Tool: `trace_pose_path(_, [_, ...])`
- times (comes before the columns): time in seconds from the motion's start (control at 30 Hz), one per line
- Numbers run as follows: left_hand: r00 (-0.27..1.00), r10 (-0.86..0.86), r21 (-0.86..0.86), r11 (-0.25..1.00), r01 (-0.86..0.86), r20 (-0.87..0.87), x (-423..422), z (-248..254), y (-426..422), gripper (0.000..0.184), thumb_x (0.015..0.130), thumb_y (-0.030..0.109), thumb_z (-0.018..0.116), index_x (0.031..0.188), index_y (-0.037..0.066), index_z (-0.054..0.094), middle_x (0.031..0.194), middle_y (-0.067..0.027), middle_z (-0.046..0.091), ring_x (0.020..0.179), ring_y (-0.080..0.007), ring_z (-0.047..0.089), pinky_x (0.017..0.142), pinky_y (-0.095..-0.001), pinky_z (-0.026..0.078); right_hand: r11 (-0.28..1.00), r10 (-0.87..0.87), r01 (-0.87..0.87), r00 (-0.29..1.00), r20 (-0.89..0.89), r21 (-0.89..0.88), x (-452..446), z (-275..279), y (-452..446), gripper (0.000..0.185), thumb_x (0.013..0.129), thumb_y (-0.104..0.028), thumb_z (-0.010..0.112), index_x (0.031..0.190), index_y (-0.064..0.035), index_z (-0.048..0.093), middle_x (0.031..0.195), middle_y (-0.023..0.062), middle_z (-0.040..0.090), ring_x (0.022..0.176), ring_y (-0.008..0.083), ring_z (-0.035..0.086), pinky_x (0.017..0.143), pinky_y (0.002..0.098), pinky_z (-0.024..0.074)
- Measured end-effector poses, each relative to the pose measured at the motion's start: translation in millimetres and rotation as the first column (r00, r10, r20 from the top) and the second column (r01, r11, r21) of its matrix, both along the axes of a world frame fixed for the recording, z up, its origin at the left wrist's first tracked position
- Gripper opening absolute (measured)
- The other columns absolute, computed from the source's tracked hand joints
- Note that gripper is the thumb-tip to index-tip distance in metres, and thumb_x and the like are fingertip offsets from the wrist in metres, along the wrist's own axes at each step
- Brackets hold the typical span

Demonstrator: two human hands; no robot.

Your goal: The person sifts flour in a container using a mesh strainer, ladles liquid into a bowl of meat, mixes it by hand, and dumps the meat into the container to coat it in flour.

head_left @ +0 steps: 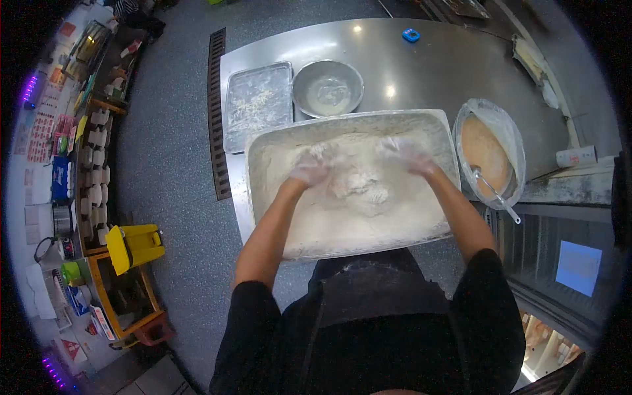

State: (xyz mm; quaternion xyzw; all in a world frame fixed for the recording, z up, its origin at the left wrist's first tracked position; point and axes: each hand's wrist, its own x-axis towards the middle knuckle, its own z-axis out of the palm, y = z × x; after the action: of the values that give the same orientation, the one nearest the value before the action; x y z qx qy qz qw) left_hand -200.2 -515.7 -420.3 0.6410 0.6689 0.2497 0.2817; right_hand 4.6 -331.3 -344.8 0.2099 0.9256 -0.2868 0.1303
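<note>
Steel, broad and glossy, for the worktop (pixel 454 66). At its near side, a long tub (pixel 395 122) with pale-dusted walls, and inside, spread almost wall to wall, off-white powder (pixel 355 230): probably dry, loose and light by the handful but heavy in bulk, quick to spill from a grip, so best scooped from below with cupped palms. Just right of the tub, a clear bag (pixel 500 118), open around tan contents (pixel 484 148); just beyond the tub's far left corner, a shallow tray (pixel 250 136), streaked with white. Beside the tray, a round bowl (pixel 305 82), smeared pale inside. Over the powder, whitened and blurred, both hands: left hand (pixel 313 167) towards the tub's left side, right hand (pixel 409 157) towards its far right, apart from each other, fingers too smeared by motion to tell whether spread, pressed together or pinching anything. Between them, slightly nearer the tub's near side, a lumpy clump (pixel 359 186) amid the powder, likely soft and crumbly, easy to break if pinched; better gathered from both sides and underneath. Across the bag's near edge, a metal scoop (pixel 498 195), handle outwards. Farther right, a white cylinder (pixel 576 157). Smallest, near the far edge, a blue timer (pixel 411 35).
</note>
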Motion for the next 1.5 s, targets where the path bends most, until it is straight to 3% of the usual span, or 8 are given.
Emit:
trace_pose_path(0.13, [0.967, -0.025, -0.154, 0.988, -0.015, -0.254, 27.8, -55.1, 12.8, 0.041, 0.084, 0.026, 0.045, 0.124, 0.013, 0.043, 0.114, -0.0137, 0.053, 0.099, -0.0289, 0.055, 0.085, -0.0335, 0.043, 0.794, -0.296, 0.128, 0.936, -0.193, -0.594, -9.9, -116.6, 11.9, 0.038, 0.088, -0.029, 0.044, 0.121, -0.0099, 0.047, 0.122, 0.0123, 0.049, 0.112, 0.0241, 0.045, 0.092, 0.0338, 0.0378])
trace_pose_path(0.37, [0.910, -0.247, 0.002, 0.965, 0.261, 0.333, 9.4, -17.5, -67.5, 0.045, 0.091, 0.024, 0.030, 0.134, 0.011, 0.028, 0.134, -0.0088, 0.037, 0.122, -0.0203, 0.037, 0.102, -0.0297, 0.027, 0.876, 0.443, -0.475, 0.863, -0.243, -0.090, 47.5, -34.1, -23.6, 0.035, 0.090, -0.028, 0.040, 0.121, -0.0127, 0.048, 0.125, 0.0108, 0.046, 0.114, 0.0198, 0.043, 0.098, 0.0315, 0.0309])
trace_pose_path(0.57, [0.972, -0.140, -0.275, 0.943, 0.190, 0.190, 38.6, -26.1, -74.5, 0.053, 0.078, 0.020, 0.053, 0.129, 0.012, 0.038, 0.135, -0.0129, 0.034, 0.120, -0.0256, 0.038, 0.099, -0.0343, 0.030, 0.311, -0.343, 0.797, 0.602, 0.721, -0.517, 87.5, -62.0, -19.1, 0.036, 0.078, -0.024, 0.058, 0.110, -0.0075, 0.056, 0.127, 0.0148, 0.043, 0.113, 0.0236, 0.042, 0.095, 0.0335, 0.0331])
trace_pose_path(0.67, [0.918, 0.040, -0.323, 0.941, 0.098, 0.395, 85.2, -25.7, -49.4, 0.044, 0.083, 0.019, 0.044, 0.127, 0.012, 0.042, 0.133, -0.0113, 0.038, 0.118, -0.0234, 0.041, 0.100, -0.0327, 0.029, 0.900, 0.193, -0.274, 0.948, -0.252, -0.341, 43.8, -44.2, -65.0, 0.038, 0.088, -0.022, 0.044, 0.123, -0.0048, 0.045, 0.128, 0.0093, 0.043, 0.116, 0.0186, 0.040, 0.099, 0.0308, 0.0276])
trace_pose_path(0.73, [0.863, 0.107, -0.330, 0.941, 0.072, 0.494, 92.6, -55.0, -49.0, 0.039, 0.087, 0.018, 0.035, 0.124, 0.012, 0.046, 0.130, -0.0104, 0.042, 0.115, -0.0222, 0.045, 0.100, -0.0316, 0.029, 0.457, -0.352, 0.527, 0.847, 0.399, -0.716, 21.5, -51.7, -71.9, 0.040, 0.085, -0.021, 0.051, 0.120, -0.0028, 0.047, 0.122, 0.0099, 0.048, 0.106, 0.0161, 0.047, 0.093, 0.0296, 0.0355])
trace_pose_path(0.87, [0.978, -0.081, -0.148, 0.988, 0.053, -0.193, 67.9, -114.6, -45.2, 0.040, 0.084, 0.024, 0.046, 0.122, 0.012, 0.048, 0.129, -0.0096, 0.043, 0.120, -0.0219, 0.039, 0.099, -0.0310, 0.029, 0.411, -0.434, 0.333, 0.890, 0.139, -0.849, 34.0, -67.3, -64.7, 0.039, 0.080, -0.021, 0.059, 0.113, -0.0016, 0.052, 0.108, 0.0099, 0.057, 0.091, 0.0137, 0.053, 0.079, 0.0288, 0.0435])
trace_pose_path(0.93, [0.922, -0.102, -0.100, 0.993, 0.069, -0.373, 52.9, -119.4, -52.1, 0.040, 0.083, 0.026, 0.049, 0.121, 0.012, 0.049, 0.129, -0.0094, 0.043, 0.121, -0.0219, 0.037, 0.099, -0.0308, 0.029, 0.925, -0.202, 0.198, 0.979, 0.020, -0.325, 33.9, -45.2, -59.0, 0.036, 0.074, -0.021, 0.065, 0.103, -0.0003, 0.057, 0.089, 0.0082, 0.062, 0.077, 0.0122, 0.056, 0.066, 0.0291, 0.0455])
trace_pose_path(1.5, [0.999, -0.042, 0.197, 0.980, 0.041, -0.004, 95.2, -12.4, -10.4, 0.055, 0.073, 0.032, 0.059, 0.121, 0.009, 0.045, 0.121, -0.0129, 0.047, 0.110, -0.0282, 0.045, 0.096, -0.0364, 0.034, 0.958, 0.275, -0.210, 0.868, -0.414, 0.196, 39.6, -36.3, -70.6, 0.024, 0.078, -0.017, 0.052, 0.097, -0.0037, 0.056, 0.091, 0.0158, 0.057, 0.084, 0.0334, 0.054, 0.076, 0.0410, 0.0427])
